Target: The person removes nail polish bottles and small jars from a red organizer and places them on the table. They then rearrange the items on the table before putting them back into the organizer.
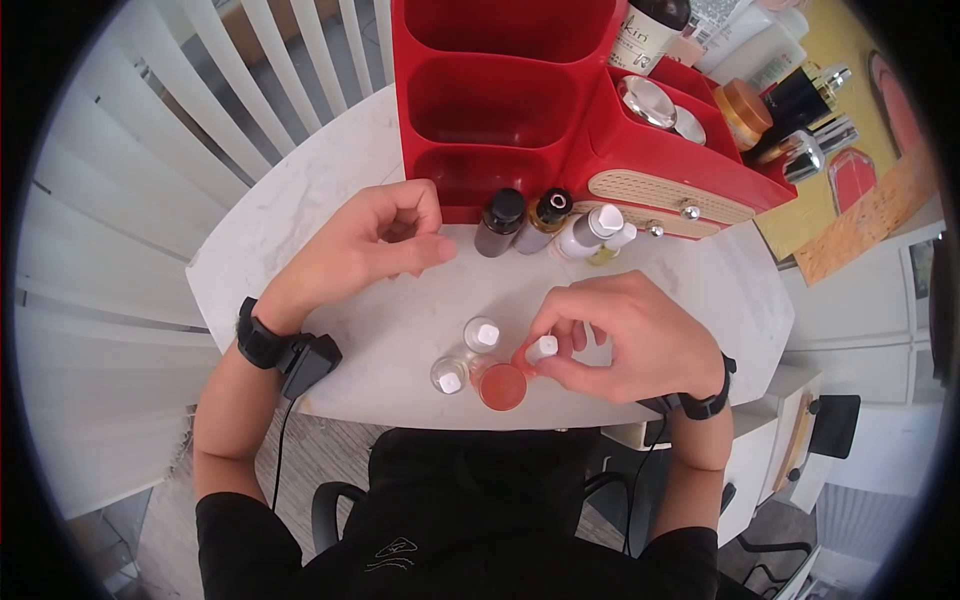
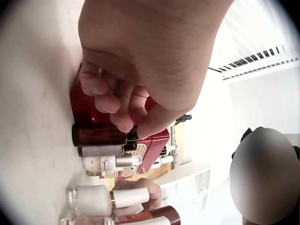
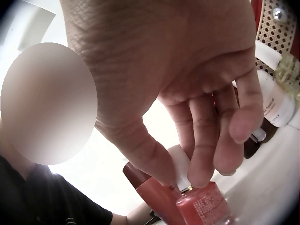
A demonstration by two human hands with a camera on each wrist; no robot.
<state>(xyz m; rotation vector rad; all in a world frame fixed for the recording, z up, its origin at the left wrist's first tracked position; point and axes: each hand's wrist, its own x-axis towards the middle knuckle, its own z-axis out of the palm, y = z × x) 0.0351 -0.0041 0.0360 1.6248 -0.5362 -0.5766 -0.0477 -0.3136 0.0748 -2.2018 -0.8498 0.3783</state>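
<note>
My right hand (image 1: 632, 330) pinches the white cap of a coral-red nail polish bottle (image 3: 202, 206) between thumb and fingers. Right beside it is a taller reddish bottle (image 1: 502, 387) with a brown-red cap. Two clear nail polish bottles with white caps, one behind (image 1: 482, 334) and one to the left (image 1: 449, 377), stand close to these. Over the table's left part, my left hand (image 1: 365, 245) hovers with loosely curled fingers and nothing in them. Nearest to it is a dark bottle (image 1: 498, 224) with a black cap, which its fingertips overlap in the left wrist view.
A red organizer (image 1: 585, 175) with compartments and small drawers stands at the back of the marbled white table (image 1: 330, 370). Along its front are an amber bottle (image 1: 543, 220) and a white bottle (image 1: 588, 232). Cosmetics fill its right side. White blinds (image 1: 130, 250) hang at left.
</note>
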